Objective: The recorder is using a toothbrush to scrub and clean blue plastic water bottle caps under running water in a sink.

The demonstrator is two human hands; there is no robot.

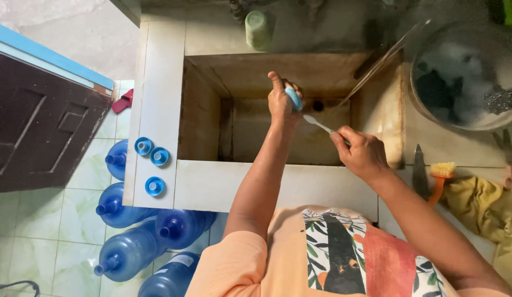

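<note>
Over a deep tiled sink basin (pixel 201 115), my left hand (pixel 280 99) grips a small blue bottle cap (pixel 294 99). My right hand (pixel 360 153) holds a white toothbrush (pixel 317 124) by its handle, the brush end pointing at the cap. Both hands hang above the sink's stained bottom, near the drain hole (pixel 318 105).
Three blue caps (pixel 152 165) lie on the white ledge left of the sink. Several large blue water jugs (pixel 129 250) lie on the tiled floor below. A soapy metal basin (pixel 465 77), a knife (pixel 420 170), an orange brush (pixel 440 176) and a yellow cloth (pixel 481 206) sit right.
</note>
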